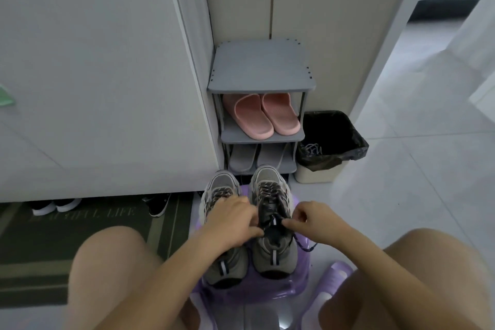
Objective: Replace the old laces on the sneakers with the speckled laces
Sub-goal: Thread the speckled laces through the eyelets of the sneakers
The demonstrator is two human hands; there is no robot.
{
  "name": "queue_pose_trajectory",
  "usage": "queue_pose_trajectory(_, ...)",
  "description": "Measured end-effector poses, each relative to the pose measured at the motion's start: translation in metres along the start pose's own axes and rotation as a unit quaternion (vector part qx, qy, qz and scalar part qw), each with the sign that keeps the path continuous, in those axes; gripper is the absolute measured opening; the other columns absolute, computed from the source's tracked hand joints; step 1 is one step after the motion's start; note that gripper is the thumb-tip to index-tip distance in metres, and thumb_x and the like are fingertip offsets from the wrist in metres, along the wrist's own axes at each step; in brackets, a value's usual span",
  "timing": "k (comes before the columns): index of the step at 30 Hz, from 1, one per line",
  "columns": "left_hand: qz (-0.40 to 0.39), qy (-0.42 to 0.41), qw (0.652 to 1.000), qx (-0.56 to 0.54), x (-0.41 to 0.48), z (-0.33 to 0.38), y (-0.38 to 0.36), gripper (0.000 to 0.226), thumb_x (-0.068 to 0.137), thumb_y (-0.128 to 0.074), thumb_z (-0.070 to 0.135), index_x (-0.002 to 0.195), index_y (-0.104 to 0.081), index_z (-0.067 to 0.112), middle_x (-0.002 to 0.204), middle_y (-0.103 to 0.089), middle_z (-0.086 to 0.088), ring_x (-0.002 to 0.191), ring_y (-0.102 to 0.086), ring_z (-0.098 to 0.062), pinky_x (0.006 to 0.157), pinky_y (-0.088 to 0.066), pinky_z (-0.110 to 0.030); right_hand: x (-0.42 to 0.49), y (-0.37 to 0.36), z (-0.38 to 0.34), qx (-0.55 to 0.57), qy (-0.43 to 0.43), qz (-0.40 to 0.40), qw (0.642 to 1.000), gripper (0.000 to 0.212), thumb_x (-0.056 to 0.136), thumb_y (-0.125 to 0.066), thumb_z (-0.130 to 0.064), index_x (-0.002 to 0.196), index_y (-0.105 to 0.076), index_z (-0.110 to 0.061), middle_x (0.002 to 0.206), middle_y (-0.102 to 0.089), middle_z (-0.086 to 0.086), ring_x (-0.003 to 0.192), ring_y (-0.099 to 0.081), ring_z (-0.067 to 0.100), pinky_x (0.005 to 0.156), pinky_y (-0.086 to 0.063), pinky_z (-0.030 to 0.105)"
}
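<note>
1. Two sneakers point(270, 182) stand side by side on a purple stool point(267, 292), at 6 o'clock from the shoe rack point(259, 69)
2. Left hand point(233, 220), fingers curled, pinches the speckled lace point(268, 191) from 9 o'clock
3. Right hand point(310, 220) pinches it from 3 o'clock

Grey-brown left sneaker point(223, 190) and right sneaker point(269, 177) upright side by side on a purple stool point(270, 288), toes pointing away, heels nearest, a striped pull tab on each heel. Dark speckled laces point(269, 190) criss-crossed through the front eyelets of both. On the right one, upper stretch of lace across the tongue, pinched on either side by the left hand point(230, 220) and right hand point(313, 218), a loose end point(308, 246) trailing off the outer side
</note>
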State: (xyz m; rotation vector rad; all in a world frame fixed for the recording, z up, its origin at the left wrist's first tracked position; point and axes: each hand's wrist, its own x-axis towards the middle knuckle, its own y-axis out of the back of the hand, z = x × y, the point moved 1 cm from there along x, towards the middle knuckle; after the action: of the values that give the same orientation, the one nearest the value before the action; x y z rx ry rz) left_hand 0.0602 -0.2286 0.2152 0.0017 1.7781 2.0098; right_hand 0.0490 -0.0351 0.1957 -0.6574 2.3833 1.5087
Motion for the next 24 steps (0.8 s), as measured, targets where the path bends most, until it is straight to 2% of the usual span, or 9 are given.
queue_pose_trajectory(4, -0.028, 0.011, 0.996, 0.084, -0.013, 0.009, -0.007, 0.024, 0.090, -0.054, 0.035, 0.105, -0.065, 0.019, 0.111, -0.063, -0.006, 0.109, -0.054, -0.027, 0.087, -0.038, -0.037, -0.017, -0.005, -0.005, -0.010, -0.011, -0.003, 1.000, 0.023, 0.081, -0.055, -0.026, 0.060, -0.046, -0.023, 0.073, -0.062, -0.001, 0.076, -0.059, 0.020, 0.072, -0.049, 0.029)
queue_pose_trajectory(8, 0.030, 0.073, 0.984, -0.159, -0.009, 0.010, 0.005, 0.016, 0.091, -0.055, 0.031, 0.090, -0.065, 0.018, 0.095, -0.070, 0.000, 0.086, -0.063, -0.016, 0.076, -0.047, -0.029, -0.022, 0.007, -0.014, 0.107, -0.016, 0.004, 0.994, 0.023, 0.084, -0.055, -0.013, 0.062, -0.053, -0.016, 0.066, -0.063, 0.004, 0.057, -0.057, 0.015, 0.052, -0.042, 0.016)
queue_pose_trajectory(11, 0.046, 0.108, 0.876, -0.468, 0.005, 0.021, 0.017, 0.008, 0.091, -0.058, 0.017, 0.083, -0.060, 0.016, 0.075, -0.069, -0.002, 0.058, -0.053, -0.009, 0.057, -0.042, -0.022, -0.021, 0.022, -0.027, 0.327, -0.031, 0.010, 0.944, 0.020, 0.091, -0.053, -0.011, 0.071, -0.056, -0.012, 0.062, -0.068, -0.001, 0.042, -0.056, 0.005, 0.045, -0.036, 0.018)
queue_pose_trajectory(13, 0.055, 0.138, 0.813, -0.563, 0.013, 0.024, 0.018, 0.001, 0.091, -0.059, 0.012, 0.091, -0.059, 0.011, 0.069, -0.065, 0.001, 0.054, -0.050, -0.007, 0.050, -0.039, -0.019, -0.018, 0.028, -0.034, 0.378, -0.032, 0.019, 0.925, 0.019, 0.093, -0.052, -0.012, 0.075, -0.057, -0.009, 0.067, -0.069, 0.001, 0.040, -0.055, 0.001, 0.044, -0.033, 0.017)
queue_pose_trajectory(14, 0.056, 0.147, 0.808, -0.568, 0.015, 0.023, 0.014, 0.004, 0.090, -0.060, 0.011, 0.093, -0.059, 0.009, 0.068, -0.064, 0.001, 0.054, -0.050, -0.006, 0.050, -0.039, -0.019, -0.017, 0.027, -0.037, 0.379, -0.033, 0.024, 0.925, 0.018, 0.094, -0.052, -0.011, 0.077, -0.057, -0.008, 0.069, -0.068, 0.003, 0.039, -0.055, 0.000, 0.042, -0.033, 0.016)
queue_pose_trajectory(16, 0.051, 0.151, 0.846, -0.510, 0.017, 0.020, 0.003, 0.007, 0.088, -0.063, 0.013, 0.092, -0.065, 0.007, 0.069, -0.065, 0.001, 0.056, -0.052, -0.008, 0.056, -0.043, -0.023, -0.016, 0.021, -0.038, 0.369, -0.044, 0.026, 0.928, 0.018, 0.094, -0.052, -0.008, 0.076, -0.056, -0.006, 0.064, -0.066, 0.003, 0.035, -0.054, 0.000, 0.036, -0.032, 0.013)
queue_pose_trajectory(19, 0.019, 0.108, 0.957, -0.269, 0.009, 0.019, -0.011, 0.018, 0.087, -0.064, 0.024, 0.099, -0.072, 0.012, 0.090, -0.070, -0.003, 0.081, -0.064, -0.018, 0.075, -0.046, -0.026, -0.013, 0.002, -0.032, 0.228, -0.046, 0.044, 0.972, 0.023, 0.088, -0.056, -0.009, 0.065, -0.054, -0.011, 0.054, -0.061, -0.004, 0.041, -0.054, 0.006, 0.044, -0.042, 0.019)
queue_pose_trajectory(21, -0.008, 0.083, 0.976, -0.199, 0.003, 0.023, -0.016, 0.020, 0.089, -0.060, 0.026, 0.101, -0.071, 0.014, 0.100, -0.070, -0.006, 0.094, -0.063, -0.023, 0.081, -0.047, -0.031, -0.013, -0.011, -0.029, 0.054, -0.043, 0.069, 0.995, 0.015, 0.084, -0.057, -0.018, 0.072, -0.064, -0.013, 0.072, -0.066, 0.002, 0.068, -0.062, 0.017, 0.061, -0.046, 0.026)
queue_pose_trajectory(24, 0.012, 0.077, 0.977, -0.199, 0.002, 0.024, -0.016, 0.024, 0.089, -0.059, 0.032, 0.094, -0.071, 0.012, 0.092, -0.070, -0.008, 0.089, -0.064, -0.023, 0.077, -0.047, -0.032, -0.015, -0.018, -0.027, 0.023, -0.045, 0.061, 0.997, 0.014, 0.083, -0.058, -0.026, 0.085, -0.070, -0.019, 0.093, -0.070, 0.002, 0.091, -0.063, 0.022, 0.071, -0.048, 0.027)
